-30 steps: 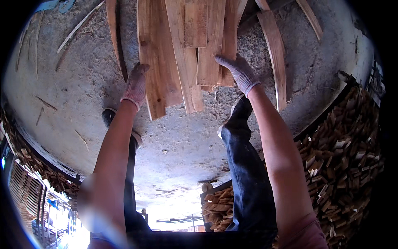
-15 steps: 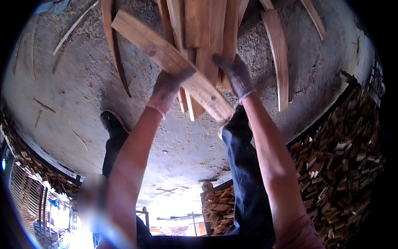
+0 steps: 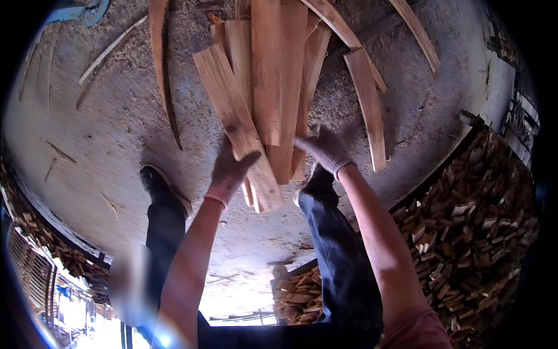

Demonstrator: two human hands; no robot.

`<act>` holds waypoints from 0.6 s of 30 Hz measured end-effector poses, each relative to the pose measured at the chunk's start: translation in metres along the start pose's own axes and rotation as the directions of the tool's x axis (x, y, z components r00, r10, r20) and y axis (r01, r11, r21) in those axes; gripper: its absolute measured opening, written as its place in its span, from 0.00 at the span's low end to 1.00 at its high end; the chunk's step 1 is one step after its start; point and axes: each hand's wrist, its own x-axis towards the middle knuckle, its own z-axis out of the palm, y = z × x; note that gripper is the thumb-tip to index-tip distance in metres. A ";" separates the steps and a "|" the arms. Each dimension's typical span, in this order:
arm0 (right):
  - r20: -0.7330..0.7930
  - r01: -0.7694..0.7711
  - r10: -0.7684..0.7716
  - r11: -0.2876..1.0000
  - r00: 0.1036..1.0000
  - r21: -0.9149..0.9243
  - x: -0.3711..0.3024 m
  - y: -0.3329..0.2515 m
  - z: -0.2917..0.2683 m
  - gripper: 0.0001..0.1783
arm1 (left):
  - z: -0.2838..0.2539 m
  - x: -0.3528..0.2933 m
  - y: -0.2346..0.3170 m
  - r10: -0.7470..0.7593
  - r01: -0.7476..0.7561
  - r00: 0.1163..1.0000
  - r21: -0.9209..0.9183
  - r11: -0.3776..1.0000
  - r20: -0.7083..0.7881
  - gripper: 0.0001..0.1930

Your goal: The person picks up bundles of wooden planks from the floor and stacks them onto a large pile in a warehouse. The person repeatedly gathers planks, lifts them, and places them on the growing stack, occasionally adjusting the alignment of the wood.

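Note:
My left hand (image 3: 229,168), in a greyish work glove, is closed around the lower part of a wooden plank (image 3: 238,125) with a dark knot. This plank slants along the left side of a pile of boards (image 3: 266,75) on the floor; shorter board ends peek out beneath its lower end. At the pile's right edge is my gloved right hand (image 3: 325,148). Its thumb points left against the boards, apart from the fingers, and no piece shows in its grasp. The fingertips are partly hard to make out.
A curved board (image 3: 367,107) lies to the right, and a long dark-edged strip (image 3: 161,70) to the left. Thin slivers (image 3: 113,49) are scattered farther left. A large heap of cut wood (image 3: 465,232) fills the lower right, behind a dark edge. My shoes flank the pile's near end.
The knotted plank has swung from lying diagonally across the pile to lie more lengthwise along its left side. My left hand came down with it; my right hand slid nearer to me.

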 end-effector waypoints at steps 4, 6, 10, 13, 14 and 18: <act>-0.720 0.174 -0.440 0.892 0.536 -0.416 0.016 -0.040 -0.076 0.38 | -0.024 0.044 -0.015 -0.142 0.116 0.989 -0.357 0.927 -0.046 0.45; -0.714 0.050 -0.282 0.944 0.641 -0.327 0.055 -0.017 -0.126 0.41 | -0.014 0.048 -0.010 -0.074 0.044 0.988 -0.211 0.976 -0.139 0.43; -0.699 0.115 -0.117 0.992 0.705 -0.051 0.069 0.008 -0.129 0.48 | -0.026 0.046 -0.021 -0.003 -0.001 0.979 -0.018 1.000 -0.204 0.50; -0.772 -0.017 -0.123 0.985 0.624 -0.171 0.080 0.086 -0.115 0.55 | -0.012 0.042 0.007 0.202 -0.110 0.939 0.312 0.944 -0.278 0.52; -0.733 -0.021 -0.105 0.987 0.672 -0.161 0.075 0.091 -0.101 0.52 | -0.009 0.042 0.014 0.178 -0.068 0.933 0.332 0.941 -0.312 0.52; -0.589 0.005 -0.127 0.979 0.798 -0.205 0.058 0.091 -0.095 0.41 | 0.004 0.036 0.029 0.147 -0.021 0.917 0.323 0.946 -0.370 0.50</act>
